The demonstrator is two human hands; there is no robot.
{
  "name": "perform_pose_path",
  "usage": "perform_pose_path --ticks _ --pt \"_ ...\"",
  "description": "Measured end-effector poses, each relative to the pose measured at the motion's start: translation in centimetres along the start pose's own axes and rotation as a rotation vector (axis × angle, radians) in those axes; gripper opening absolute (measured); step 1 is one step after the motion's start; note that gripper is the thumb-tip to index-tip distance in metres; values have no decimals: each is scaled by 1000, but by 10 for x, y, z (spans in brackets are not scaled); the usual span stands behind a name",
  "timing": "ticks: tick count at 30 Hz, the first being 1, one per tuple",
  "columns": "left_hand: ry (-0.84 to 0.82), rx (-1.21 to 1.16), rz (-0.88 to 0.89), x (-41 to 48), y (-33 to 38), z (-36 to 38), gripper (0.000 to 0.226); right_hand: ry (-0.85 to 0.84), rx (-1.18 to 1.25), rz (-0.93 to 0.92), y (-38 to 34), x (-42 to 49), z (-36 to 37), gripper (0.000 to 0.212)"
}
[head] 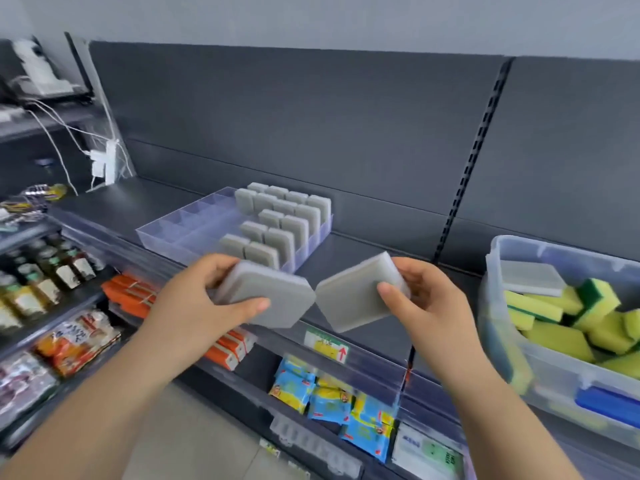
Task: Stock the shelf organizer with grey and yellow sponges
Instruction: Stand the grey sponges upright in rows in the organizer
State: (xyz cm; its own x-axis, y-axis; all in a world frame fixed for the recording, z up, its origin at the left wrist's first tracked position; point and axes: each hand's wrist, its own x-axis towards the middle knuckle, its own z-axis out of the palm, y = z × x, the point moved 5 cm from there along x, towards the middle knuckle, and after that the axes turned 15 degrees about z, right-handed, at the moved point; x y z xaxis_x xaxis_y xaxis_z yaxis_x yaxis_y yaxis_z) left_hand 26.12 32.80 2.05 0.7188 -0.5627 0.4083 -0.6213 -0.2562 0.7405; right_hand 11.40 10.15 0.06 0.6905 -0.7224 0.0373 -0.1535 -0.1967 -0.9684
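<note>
My left hand (pixel 204 299) grips a grey sponge (pixel 273 299) in front of the shelf edge. My right hand (pixel 426 299) grips a second grey sponge (pixel 349 303), its corner almost touching the first. Behind them on the dark shelf sits the clear shelf organizer (pixel 166 230). Its right rows hold several grey sponges (pixel 277 220) standing upright; its left slots are bare. To the right stands a clear plastic bin (pixel 554 372) holding several yellow-and-green sponges (pixel 561 337) and one grey sponge (pixel 530 277).
Dark back panel rises behind the shelf. Below the shelf edge lie orange packs (pixel 131 296), blue-yellow packets (pixel 329 396) and a price label (pixel 327 342). Bottles (pixel 45 275) and snack bags fill the lower left shelves. White cables and a power strip (pixel 104 161) hang at the left.
</note>
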Motion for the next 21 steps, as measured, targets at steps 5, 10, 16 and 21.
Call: perform_pose_path --ticks 5,10,16,21 --pt "25 51 5 16 -39 -39 41 -19 -63 -24 -20 16 60 26" --pt "100 139 78 57 -84 -73 38 29 -12 -64 -38 64 109 24" --pt "88 298 107 144 -145 -101 54 59 99 -3 -40 159 179 29" --pt "96 283 125 197 -189 -125 54 5 2 -18 -62 223 230 27"
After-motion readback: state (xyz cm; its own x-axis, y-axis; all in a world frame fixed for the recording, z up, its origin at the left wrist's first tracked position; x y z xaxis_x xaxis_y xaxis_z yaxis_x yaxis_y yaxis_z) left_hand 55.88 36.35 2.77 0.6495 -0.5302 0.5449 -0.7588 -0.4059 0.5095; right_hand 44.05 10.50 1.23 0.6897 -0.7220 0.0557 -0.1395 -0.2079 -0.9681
